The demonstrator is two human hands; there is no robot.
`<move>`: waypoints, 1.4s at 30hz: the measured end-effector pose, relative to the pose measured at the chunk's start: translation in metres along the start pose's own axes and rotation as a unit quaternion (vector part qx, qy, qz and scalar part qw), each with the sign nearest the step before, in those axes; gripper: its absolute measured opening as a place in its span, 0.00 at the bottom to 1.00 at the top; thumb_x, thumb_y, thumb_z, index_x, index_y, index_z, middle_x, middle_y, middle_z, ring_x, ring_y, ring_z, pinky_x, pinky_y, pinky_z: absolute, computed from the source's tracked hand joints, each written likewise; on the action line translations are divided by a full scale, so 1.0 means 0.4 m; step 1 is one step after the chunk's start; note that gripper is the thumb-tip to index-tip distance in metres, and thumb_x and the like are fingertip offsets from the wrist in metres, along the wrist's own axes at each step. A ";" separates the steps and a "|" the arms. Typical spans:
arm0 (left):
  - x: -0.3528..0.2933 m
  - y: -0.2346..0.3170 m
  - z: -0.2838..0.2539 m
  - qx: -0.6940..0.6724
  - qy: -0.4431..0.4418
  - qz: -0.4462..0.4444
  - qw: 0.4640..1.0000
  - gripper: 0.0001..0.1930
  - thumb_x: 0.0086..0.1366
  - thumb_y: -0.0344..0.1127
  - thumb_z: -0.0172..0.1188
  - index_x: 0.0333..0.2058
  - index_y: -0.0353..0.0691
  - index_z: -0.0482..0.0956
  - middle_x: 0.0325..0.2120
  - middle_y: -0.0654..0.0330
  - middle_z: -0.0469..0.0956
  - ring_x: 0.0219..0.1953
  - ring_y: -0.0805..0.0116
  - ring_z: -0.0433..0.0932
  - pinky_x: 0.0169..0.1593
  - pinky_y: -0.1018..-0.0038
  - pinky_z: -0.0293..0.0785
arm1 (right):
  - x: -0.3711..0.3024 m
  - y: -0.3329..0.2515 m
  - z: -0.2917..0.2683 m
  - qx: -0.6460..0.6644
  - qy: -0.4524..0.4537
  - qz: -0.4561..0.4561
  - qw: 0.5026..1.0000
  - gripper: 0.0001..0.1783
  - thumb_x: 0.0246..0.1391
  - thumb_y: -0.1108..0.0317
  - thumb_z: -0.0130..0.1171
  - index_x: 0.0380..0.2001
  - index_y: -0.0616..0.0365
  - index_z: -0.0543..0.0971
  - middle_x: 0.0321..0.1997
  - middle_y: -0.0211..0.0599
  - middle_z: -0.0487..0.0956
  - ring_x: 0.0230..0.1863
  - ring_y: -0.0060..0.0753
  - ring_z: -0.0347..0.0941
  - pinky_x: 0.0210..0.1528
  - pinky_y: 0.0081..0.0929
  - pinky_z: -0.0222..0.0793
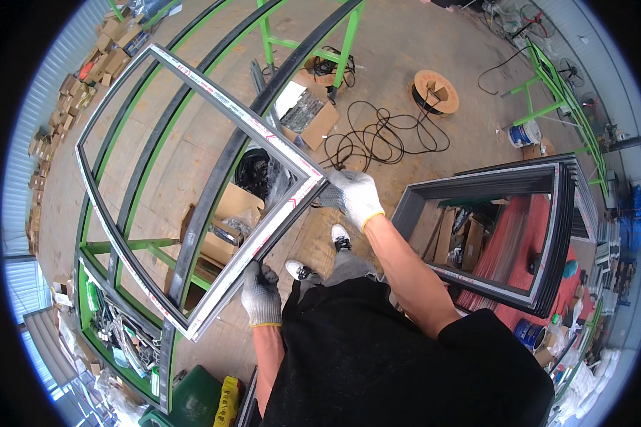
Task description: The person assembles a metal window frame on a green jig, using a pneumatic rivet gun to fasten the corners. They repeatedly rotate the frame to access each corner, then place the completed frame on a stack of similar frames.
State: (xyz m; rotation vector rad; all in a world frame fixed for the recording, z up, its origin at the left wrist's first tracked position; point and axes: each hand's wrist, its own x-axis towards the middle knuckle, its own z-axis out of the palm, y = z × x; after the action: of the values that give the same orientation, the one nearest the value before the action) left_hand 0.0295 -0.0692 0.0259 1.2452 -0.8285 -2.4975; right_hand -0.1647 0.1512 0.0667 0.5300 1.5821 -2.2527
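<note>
A large rectangular window frame (276, 233), grey and white with strips of printed film, lies over the black-topped rails (219, 178) of a green metal rack. Its near right corner sticks out past the rails toward me. My right hand (356, 196), in a white and grey knitted glove, is closed around that corner. Further left along the near side, my left hand (261, 295), gloved alike, grips the outer edge with its fingers curled. The frame hides part of the fingers of both hands.
To my right leans a stack of dark window frames (559, 213) beside red sheeting (502, 235). Black cable (377, 146) lies in loops near a spool (443, 99). An open cardboard box (322, 124) stands behind the rack. A green bin (192, 398) is at lower left.
</note>
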 end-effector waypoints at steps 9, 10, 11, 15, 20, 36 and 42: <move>0.056 0.017 -0.074 0.055 -0.078 0.012 0.995 0.10 0.75 0.42 0.67 0.41 0.43 0.80 0.24 0.73 0.67 0.26 0.76 0.66 0.33 0.75 0.64 | -0.033 0.082 0.038 -0.172 0.054 -0.110 0.978 0.15 0.63 0.63 0.70 0.43 0.67 0.87 0.41 0.42 0.88 0.40 0.31 0.82 0.43 0.34 0.80; 0.062 0.025 -0.080 0.073 -0.070 -0.001 0.995 0.10 0.76 0.42 0.66 0.42 0.43 0.81 0.24 0.73 0.67 0.26 0.76 0.66 0.33 0.76 0.64 | -0.042 0.089 0.046 -0.154 0.045 -0.111 0.981 0.16 0.62 0.62 0.70 0.45 0.65 0.88 0.42 0.45 0.88 0.41 0.32 0.83 0.46 0.35 0.80; 0.071 0.036 -0.086 0.096 -0.063 -0.015 0.993 0.09 0.77 0.43 0.64 0.42 0.44 0.81 0.24 0.73 0.68 0.26 0.77 0.66 0.33 0.77 0.63 | -0.052 0.098 0.053 -0.121 0.045 -0.073 0.989 0.18 0.61 0.61 0.71 0.47 0.64 0.88 0.44 0.48 0.89 0.43 0.32 0.83 0.49 0.35 0.80; 0.102 0.069 -0.113 0.123 -0.152 0.007 0.981 0.12 0.78 0.46 0.60 0.44 0.44 0.83 0.28 0.71 0.74 0.28 0.77 0.71 0.34 0.71 0.69 | -0.099 0.162 0.142 -0.090 0.055 -0.103 0.989 0.24 0.55 0.68 0.71 0.55 0.63 0.86 0.47 0.40 0.90 0.43 0.34 0.85 0.49 0.35 0.82; 0.149 0.079 -0.091 0.217 -0.040 0.023 0.975 0.15 0.77 0.50 0.58 0.34 0.48 0.75 0.23 0.72 0.70 0.24 0.75 0.69 0.28 0.68 0.67 | -0.215 0.238 0.101 -0.327 -0.169 -0.031 0.929 0.19 0.49 0.58 0.73 0.38 0.62 0.90 0.31 0.45 0.87 0.35 0.40 0.84 0.44 0.41 0.80; 0.162 -0.135 0.234 0.465 -0.283 0.085 0.834 0.11 0.76 0.44 0.57 0.42 0.43 0.78 0.34 0.64 0.76 0.35 0.67 0.74 0.40 0.66 0.71 | -1.223 0.252 -0.792 -0.346 0.748 0.112 0.555 0.17 0.65 0.55 0.62 0.46 0.54 0.89 0.44 0.55 0.88 0.50 0.58 0.87 0.57 0.47 0.80; 0.143 -0.189 0.273 0.508 -0.305 0.113 0.798 0.11 0.75 0.42 0.56 0.45 0.41 0.79 0.38 0.60 0.78 0.39 0.64 0.76 0.44 0.64 0.73 | -1.576 0.538 -0.955 -0.265 0.711 0.398 0.516 0.18 0.59 0.63 0.65 0.50 0.57 0.88 0.48 0.61 0.87 0.53 0.63 0.85 0.57 0.49 0.80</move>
State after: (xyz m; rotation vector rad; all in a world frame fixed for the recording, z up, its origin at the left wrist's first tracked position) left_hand -0.0884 0.0093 -0.0034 0.3586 -2.5150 -2.2144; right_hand 0.5294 0.4796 0.0757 2.5364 1.6453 -0.1884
